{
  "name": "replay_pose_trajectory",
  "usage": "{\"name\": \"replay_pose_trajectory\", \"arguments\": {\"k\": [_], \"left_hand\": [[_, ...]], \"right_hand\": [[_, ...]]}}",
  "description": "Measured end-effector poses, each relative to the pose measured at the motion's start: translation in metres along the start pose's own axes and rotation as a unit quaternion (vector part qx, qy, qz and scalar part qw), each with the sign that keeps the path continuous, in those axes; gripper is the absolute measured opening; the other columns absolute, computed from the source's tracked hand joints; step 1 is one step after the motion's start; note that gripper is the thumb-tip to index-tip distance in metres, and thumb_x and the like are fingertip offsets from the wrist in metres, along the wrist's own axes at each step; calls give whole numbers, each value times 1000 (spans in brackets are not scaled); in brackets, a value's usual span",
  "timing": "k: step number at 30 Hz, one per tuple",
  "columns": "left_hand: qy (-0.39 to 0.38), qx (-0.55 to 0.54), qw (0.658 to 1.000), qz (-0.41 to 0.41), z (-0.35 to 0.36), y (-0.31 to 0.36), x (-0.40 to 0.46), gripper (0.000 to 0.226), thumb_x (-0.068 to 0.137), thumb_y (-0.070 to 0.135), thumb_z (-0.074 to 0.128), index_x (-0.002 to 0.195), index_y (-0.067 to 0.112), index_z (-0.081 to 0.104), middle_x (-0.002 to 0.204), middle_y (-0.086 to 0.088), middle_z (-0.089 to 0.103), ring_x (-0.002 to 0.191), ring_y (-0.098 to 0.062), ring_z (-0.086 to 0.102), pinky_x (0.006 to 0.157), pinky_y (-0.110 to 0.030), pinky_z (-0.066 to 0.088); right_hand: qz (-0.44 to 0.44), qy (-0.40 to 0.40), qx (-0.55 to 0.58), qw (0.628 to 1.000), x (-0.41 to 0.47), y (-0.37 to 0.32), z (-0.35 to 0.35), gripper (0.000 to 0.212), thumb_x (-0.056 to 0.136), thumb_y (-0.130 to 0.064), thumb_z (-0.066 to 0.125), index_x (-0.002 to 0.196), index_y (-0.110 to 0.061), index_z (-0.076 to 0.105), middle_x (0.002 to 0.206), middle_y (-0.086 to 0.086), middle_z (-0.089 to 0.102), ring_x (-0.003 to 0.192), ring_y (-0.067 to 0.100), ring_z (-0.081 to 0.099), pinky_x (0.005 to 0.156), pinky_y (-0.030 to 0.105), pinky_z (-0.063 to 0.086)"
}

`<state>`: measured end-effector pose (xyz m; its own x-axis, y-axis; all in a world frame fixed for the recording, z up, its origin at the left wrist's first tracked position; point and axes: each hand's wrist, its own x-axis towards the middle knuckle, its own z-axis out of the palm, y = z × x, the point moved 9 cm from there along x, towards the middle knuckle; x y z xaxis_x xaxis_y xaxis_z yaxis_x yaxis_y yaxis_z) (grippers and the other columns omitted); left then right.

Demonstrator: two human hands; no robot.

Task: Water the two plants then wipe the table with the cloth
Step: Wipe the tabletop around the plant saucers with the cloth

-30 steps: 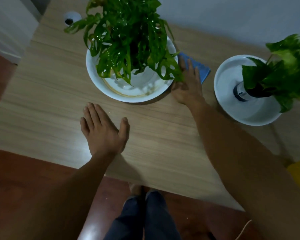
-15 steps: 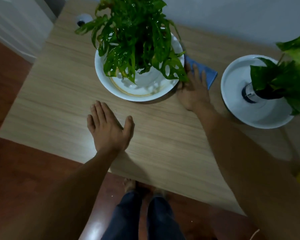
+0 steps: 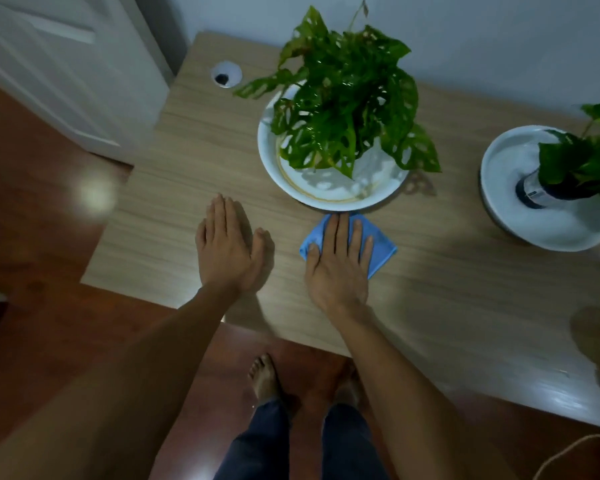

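Observation:
A blue cloth (image 3: 380, 249) lies flat on the wooden table (image 3: 447, 289), just in front of the large white bowl (image 3: 269, 157) that holds a leafy green plant (image 3: 343, 109). My right hand (image 3: 338, 265) presses flat on the cloth, fingers spread and pointing toward the bowl. My left hand (image 3: 227, 245) rests palm down on bare wood to the left, holding nothing. A second plant (image 3: 582, 157) stands in a dark pot inside a smaller white bowl (image 3: 499, 161) at the far right.
A white cable grommet (image 3: 226, 75) sits in the table's back left corner. A white door (image 3: 59, 64) and red-brown floor (image 3: 42, 237) lie left of the table. My bare feet (image 3: 264, 379) stand at the near edge. A wall runs behind the plants.
My right hand has dragged the blue cloth from behind the large bowl's right side to the table in front of the bowl. My left hand has stayed flat on the wood.

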<state>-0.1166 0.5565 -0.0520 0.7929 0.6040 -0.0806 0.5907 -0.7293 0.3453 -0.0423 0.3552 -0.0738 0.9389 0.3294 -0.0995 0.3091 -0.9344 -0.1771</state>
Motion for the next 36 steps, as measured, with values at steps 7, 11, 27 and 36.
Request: {"name": "replay_pose_trajectory", "arguments": {"k": [7,11,27,36], "left_hand": [[-13,29,998,51,-33,-66,46,78,103,53,29,165,8,12,174,-11,8,161,-25,5,129,-43,6],[-15,32,999,40,-41,-100,69,73,106,48,28,165,9,10,174,-10,6,161,-24,2,130,-43,5],[1,13,999,29,-32,-129,89,69,105,38,34,164,8,15,173,-10,10,161,-22,3,131,-43,5],[19,17,999,35,-33,-127,91,70,102,38,35,163,5,22,172,-12,17,161,-22,5,131,-42,3]], "right_hand": [[-56,-13,2,998,0,-107,18,67,108,-45,20,163,-9,20,171,11,17,159,32,12,127,53,10],[-90,-21,2,996,33,-158,26,67,108,-45,19,164,-9,16,171,11,16,159,31,9,128,53,9],[-2,-30,22,999,225,-242,29,69,107,-44,15,164,-7,5,173,12,1,160,30,0,128,52,-4],[59,-25,46,997,289,-228,20,66,109,-40,13,164,-6,0,173,12,-6,159,32,-8,127,56,-1]]}}
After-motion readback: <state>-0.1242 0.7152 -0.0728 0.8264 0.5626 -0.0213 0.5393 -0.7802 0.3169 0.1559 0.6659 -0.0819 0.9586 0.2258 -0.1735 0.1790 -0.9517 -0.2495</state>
